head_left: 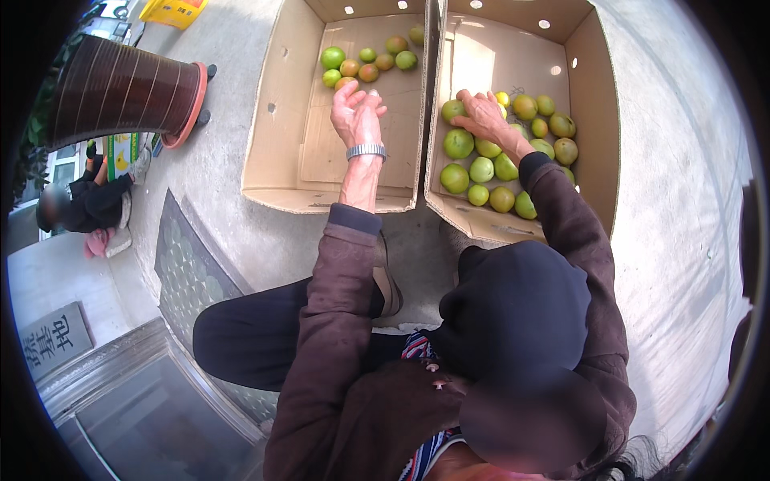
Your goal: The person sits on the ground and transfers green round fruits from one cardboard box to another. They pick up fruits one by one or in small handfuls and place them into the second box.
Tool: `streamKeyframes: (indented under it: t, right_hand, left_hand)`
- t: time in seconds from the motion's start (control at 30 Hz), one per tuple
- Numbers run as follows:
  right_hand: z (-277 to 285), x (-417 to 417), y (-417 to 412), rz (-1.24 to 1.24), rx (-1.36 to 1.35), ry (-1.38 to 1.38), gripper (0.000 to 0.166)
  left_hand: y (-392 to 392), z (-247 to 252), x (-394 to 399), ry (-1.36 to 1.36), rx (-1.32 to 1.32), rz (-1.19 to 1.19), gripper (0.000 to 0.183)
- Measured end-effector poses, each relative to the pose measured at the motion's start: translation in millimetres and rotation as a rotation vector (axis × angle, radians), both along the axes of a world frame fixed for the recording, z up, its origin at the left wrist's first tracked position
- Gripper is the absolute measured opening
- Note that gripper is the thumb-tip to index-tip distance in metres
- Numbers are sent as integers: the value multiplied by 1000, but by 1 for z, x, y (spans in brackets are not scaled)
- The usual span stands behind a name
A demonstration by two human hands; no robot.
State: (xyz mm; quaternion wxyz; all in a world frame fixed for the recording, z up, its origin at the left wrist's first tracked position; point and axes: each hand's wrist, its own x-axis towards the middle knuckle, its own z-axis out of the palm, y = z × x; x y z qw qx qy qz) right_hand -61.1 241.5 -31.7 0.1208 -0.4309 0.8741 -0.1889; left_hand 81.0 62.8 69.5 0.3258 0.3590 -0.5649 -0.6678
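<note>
Two cardboard boxes stand side by side in front of me. My left hand, with a metal watch band at the wrist, hangs over the left box. Its fingers are loosely bent and apart, and nothing shows in them. Just beyond the fingertips is a reddish-green tomato, partly hidden, near several green and reddish tomatoes. In the right box, my right hand has its thumb and fingers around a green tomato at the left wall. Several green tomatoes lie below and beside that hand, some hidden by it.
A brown ribbed planter with a pink rim stands on the concrete floor at left. Beyond it a person sits near a printed carton. A patterned mat lies by my knee. A yellow container is at upper left.
</note>
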Motion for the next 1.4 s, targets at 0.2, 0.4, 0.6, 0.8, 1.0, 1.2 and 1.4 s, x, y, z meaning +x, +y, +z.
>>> streamKeyframes:
  t: [0.2,0.4,0.6,0.8,1.0,1.2,1.4]
  right_hand:
    - [8,4,0,79,116,20,56]
    - [72,-12,30,34,-91,49,49]
    - [158,41,64,-171,-408,-239,38]
    - [146,45,67,-148,-319,-269,30]
    - [135,48,62,-128,-373,-320,27]
    - [132,48,55,-105,-369,-303,24]
    - [128,64,46,-109,-677,-284,35]
  left_hand:
    - [-13,-3,5,37,213,278,41]
    - [-80,-12,3,-92,424,395,41]
    - [-117,-54,-36,-514,95,278,40]
    - [-130,-119,-71,-646,-83,124,43]
    - [-121,-125,-78,-563,46,106,35]
    - [-135,-74,-36,-381,191,-109,43]
    - [-58,30,1,-6,-165,-543,60]
